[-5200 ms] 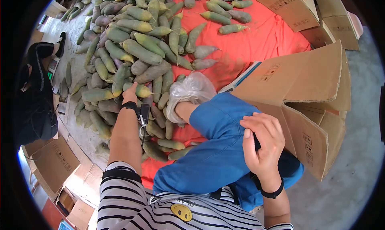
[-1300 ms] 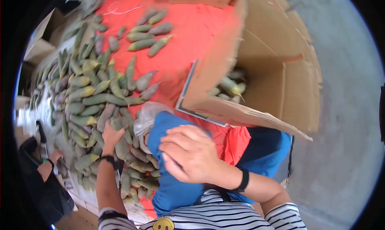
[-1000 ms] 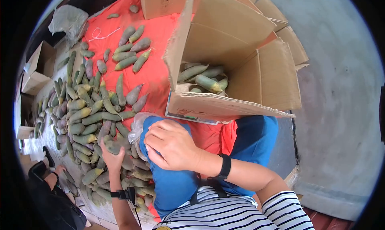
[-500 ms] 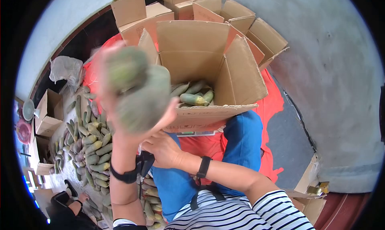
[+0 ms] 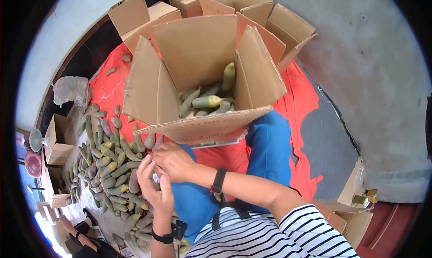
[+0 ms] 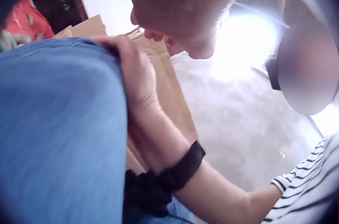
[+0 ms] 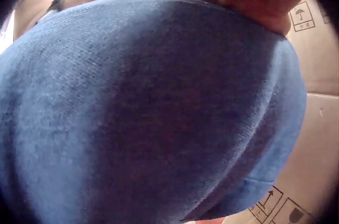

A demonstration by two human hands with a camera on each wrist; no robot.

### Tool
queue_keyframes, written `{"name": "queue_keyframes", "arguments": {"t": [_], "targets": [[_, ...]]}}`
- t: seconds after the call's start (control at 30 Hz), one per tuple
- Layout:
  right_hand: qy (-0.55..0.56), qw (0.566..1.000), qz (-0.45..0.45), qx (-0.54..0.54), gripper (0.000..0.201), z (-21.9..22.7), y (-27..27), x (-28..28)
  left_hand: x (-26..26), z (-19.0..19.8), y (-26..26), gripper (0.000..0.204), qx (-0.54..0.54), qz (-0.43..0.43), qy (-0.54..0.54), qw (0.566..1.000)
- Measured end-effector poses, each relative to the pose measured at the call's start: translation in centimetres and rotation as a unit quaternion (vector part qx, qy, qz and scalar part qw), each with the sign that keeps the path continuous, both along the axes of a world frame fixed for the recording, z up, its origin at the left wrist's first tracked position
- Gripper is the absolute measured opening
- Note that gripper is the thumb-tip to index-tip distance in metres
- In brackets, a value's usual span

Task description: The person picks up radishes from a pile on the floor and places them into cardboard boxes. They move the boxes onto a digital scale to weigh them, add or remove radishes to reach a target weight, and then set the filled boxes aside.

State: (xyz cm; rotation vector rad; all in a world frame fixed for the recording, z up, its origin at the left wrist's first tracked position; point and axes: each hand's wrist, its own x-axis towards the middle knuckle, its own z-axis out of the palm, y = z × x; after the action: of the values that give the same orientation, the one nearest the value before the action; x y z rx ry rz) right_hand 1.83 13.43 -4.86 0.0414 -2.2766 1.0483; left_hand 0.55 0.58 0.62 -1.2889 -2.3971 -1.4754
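Both hands meet on the blue-trousered knee, box ahead partly filled.

Head view: left hand point(image 5: 155, 190) and right hand point(image 5: 175, 161) touch at lower centre on the knee point(image 5: 191, 204), fingers loosely curled, holding nothing I can make out. The cardboard box point(image 5: 202, 69), upper centre, holds shoots point(image 5: 206, 100); the pile point(image 5: 112, 168) lies lower left. Next grab best takes few shoots, firmly. Half a second earlier the left hand was raised with shoots; now empty. Left wrist view: right hand point(image 6: 135, 75) rests on knee. Right wrist view: only trouser cloth point(image 7: 159, 107); grip unclear.
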Motion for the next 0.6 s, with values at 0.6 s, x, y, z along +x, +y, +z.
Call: {"name": "queue_keyframes", "arguments": {"t": [0.6], "targets": [[-0.025, 0.994, -0.014, 0.105, 0.014, 1.4, -4.6, -1.2, 2.8, -5.4, -4.1, 0.09, -0.032, 0.092, -0.013, 0.995]]}}
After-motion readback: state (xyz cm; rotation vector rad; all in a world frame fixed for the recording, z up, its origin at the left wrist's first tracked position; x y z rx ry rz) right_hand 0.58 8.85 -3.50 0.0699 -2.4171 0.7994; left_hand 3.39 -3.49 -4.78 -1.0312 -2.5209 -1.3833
